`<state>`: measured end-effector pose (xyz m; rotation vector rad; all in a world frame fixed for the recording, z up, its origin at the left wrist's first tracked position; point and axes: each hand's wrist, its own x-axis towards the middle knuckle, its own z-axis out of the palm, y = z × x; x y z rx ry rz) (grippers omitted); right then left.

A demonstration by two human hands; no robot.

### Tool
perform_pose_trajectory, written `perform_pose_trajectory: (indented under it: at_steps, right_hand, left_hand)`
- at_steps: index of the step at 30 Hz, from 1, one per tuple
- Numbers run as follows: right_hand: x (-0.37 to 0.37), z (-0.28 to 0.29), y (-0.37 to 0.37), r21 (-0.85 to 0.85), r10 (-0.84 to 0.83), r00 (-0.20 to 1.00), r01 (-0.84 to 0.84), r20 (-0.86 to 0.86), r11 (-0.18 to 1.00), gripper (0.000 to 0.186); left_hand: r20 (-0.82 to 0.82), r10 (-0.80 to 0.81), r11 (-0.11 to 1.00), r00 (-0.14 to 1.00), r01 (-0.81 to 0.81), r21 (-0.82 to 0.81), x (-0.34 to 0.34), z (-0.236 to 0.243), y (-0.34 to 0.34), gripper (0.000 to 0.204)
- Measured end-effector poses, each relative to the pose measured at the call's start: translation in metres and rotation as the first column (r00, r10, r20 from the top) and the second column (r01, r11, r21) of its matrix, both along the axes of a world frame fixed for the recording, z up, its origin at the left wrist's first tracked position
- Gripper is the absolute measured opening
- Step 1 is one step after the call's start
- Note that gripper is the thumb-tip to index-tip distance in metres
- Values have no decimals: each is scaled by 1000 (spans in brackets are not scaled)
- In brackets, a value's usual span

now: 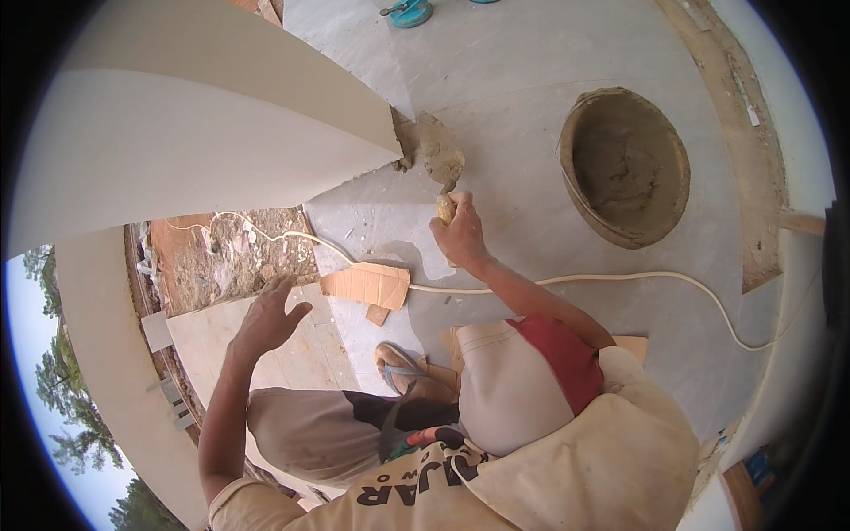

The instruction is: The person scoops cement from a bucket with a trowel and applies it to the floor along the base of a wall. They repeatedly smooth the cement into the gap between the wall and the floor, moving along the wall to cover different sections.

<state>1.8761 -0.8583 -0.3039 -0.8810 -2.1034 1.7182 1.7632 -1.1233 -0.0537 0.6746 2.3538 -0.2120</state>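
My right hand is closed around the wooden handle of a trowel, whose blade is coated with grey mortar. The blade lies low by the floor, beside the corner foot of a pale wall. A lump of wet mortar sits against that corner, right next to the blade. My left hand is raised over the left side with its fingers stretched out and holds nothing. To the right of the trowel stands a round bucket with mortar inside.
A white cable crosses the grey tiled floor, passing by a piece of cardboard. Near my sandalled foot are small scraps. Blue-green suction cups lie at the far edge. Rubble covers ground left.
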Motion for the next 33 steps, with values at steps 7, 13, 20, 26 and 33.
perform_pose_trajectory:
  at_steps: [7, 13, 20, 26, 33]
  right_hand:
    - [2, -4, 52, -566, 218, 966, -102, 142, 818, 35]
    - [2, -17, 50, -920, 80, 988, -156, -136, 359, 38]
    - [-10, -45, 43, -968, 142, 975, -191, -168, 163, 43]
    - [-22, -60, 65, -966, 217, 945, -258, -246, 26, 44]
    - [-20, -52, 94, -932, 256, 897, -353, -361, -77, 46]
  left_hand:
    - [83, 81, 969, 993, -98, 227, 62, 68, 38, 63]
    - [64, 122, 980, 990, -131, 148, 67, 63, 41, 56]
    - [-17, 152, 978, 988, -148, 148, 66, 61, 33, 53]
    - [-32, 195, 967, 980, -187, 173, 66, 67, 31, 53]
    - [-19, 146, 972, 989, -140, 190, 62, 64, 38, 52]
